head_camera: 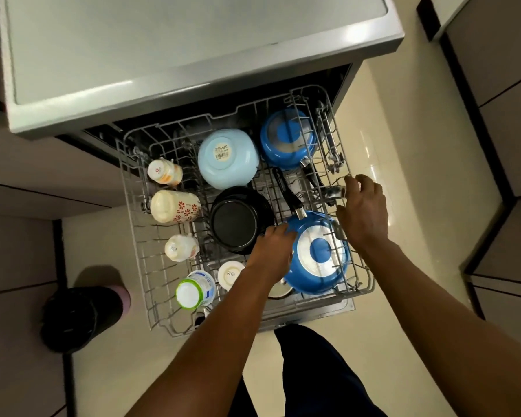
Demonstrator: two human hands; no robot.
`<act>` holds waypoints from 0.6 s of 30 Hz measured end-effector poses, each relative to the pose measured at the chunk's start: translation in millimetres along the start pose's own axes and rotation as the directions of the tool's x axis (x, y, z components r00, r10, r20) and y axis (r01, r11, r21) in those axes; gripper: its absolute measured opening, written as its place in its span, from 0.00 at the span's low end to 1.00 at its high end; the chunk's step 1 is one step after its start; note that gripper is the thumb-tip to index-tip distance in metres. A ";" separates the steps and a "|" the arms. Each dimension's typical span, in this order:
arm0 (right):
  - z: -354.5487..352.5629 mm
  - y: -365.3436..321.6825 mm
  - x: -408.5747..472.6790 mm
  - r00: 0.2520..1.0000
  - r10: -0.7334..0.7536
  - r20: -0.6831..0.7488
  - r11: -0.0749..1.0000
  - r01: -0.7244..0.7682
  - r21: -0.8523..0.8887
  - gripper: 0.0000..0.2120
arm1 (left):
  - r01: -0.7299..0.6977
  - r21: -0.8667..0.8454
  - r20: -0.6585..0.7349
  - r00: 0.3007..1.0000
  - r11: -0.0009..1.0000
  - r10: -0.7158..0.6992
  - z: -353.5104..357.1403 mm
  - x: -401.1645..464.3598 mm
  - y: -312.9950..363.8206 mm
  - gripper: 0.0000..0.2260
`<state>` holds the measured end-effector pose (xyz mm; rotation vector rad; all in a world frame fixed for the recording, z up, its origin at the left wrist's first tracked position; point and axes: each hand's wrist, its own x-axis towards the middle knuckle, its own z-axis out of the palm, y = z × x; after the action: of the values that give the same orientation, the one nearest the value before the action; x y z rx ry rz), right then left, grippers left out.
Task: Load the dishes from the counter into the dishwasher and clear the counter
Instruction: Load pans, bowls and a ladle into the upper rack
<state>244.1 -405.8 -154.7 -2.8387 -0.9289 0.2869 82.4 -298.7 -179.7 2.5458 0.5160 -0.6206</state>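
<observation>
L hand (272, 245): fingers laid along the left rim of the near blue pan (316, 254), prob. steadying or nudging it into the tines; whether it truly grips the rim or just presses, can't tell, fingertips are partly hidden by the pan edge.
R hand (363, 206): above the rack's right side, fingers loosely curled, tips at the wire edge near a metal utensil (333, 192); holds nothing that I can make out.
Rack (139, 266): pulled well out of the dishwasher (193, 55) so everything's reachable from above.
Near blue pan: upside down at front right, black handle (289, 197) pointing back toward centre; inverted so water drains off.
Far blue pan (286, 139): back right, also base up.
Pale blue bowl (227, 158): back centre, upside down, barcode sticker showing.
Black pan (241, 219): mid rack, base up, touching the L hand's fingertips or just beside them.
Bottles/cups: four along the left row, incl. a flowered one (175, 206) and a green-capped one (194, 290); lying tipped betw. tines, openings hidden.
White cup (230, 273): front centre, beside L wrist.
Progress: rack looks nearly full, so I'd judge loading is late stage; counter isn't in view, so what's left there is unknown.
Risk: handle of the near blue pan crosses other items and may snag when the rack slides in.
</observation>
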 end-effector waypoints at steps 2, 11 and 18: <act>1.1 -20.0 -13.6 0.991 -0.048 -0.122 0.999 0.051 0.019 0.19 | 0.014 -0.024 -0.066 0.998 1.000 -0.016 -8.6 -13.2 -12.3 0.23; 21.9 -158.9 -83.5 0.933 -0.329 -0.148 0.923 0.351 0.160 0.23 | 0.083 -0.151 -0.320 0.939 0.985 -0.129 -41.3 -104.2 -123.3 0.21; 34.2 -301.0 -130.8 0.902 -0.409 -0.137 0.891 0.427 0.154 0.20 | 0.151 -0.208 -0.468 0.852 0.966 -0.234 -77.1 -213.0 -250.9 0.18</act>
<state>-38.4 -240.6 -112.3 -2.3844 -1.3800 0.1619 -182.2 -104.7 -98.2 2.4978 0.9646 0.0260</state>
